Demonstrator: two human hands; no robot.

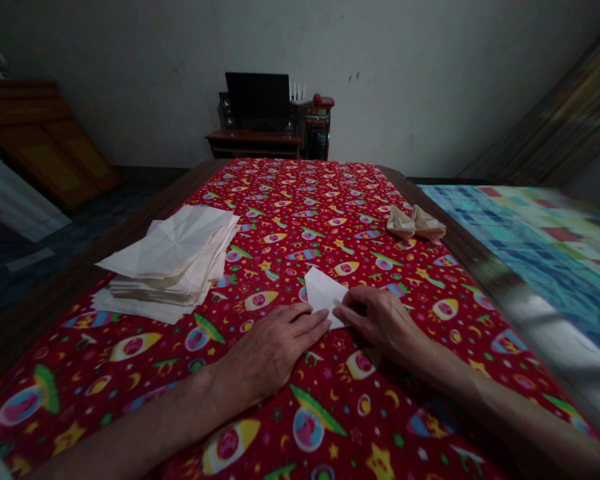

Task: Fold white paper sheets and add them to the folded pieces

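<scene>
A small folded white paper point(323, 288) lies on the red patterned cloth point(280, 257) in front of me. My left hand point(280, 337) rests flat with its fingers stretched out, fingertips pressing on the paper's lower left part. On the other side, my right hand point(380, 317) pinches the paper's right edge between thumb and fingers. To the left sits a thick stack of creased paper sheets point(180, 243), loosely piled. Two folded paper pieces point(415, 223) stand near the cloth's right edge.
The cloth covers a long table with a dark wooden edge point(453, 257). Beyond it stand a monitor point(258, 97) and speakers on a low desk point(253, 137). A wooden cabinet point(45, 140) is at the left, and a blue checked bedspread point(520, 247) lies at the right.
</scene>
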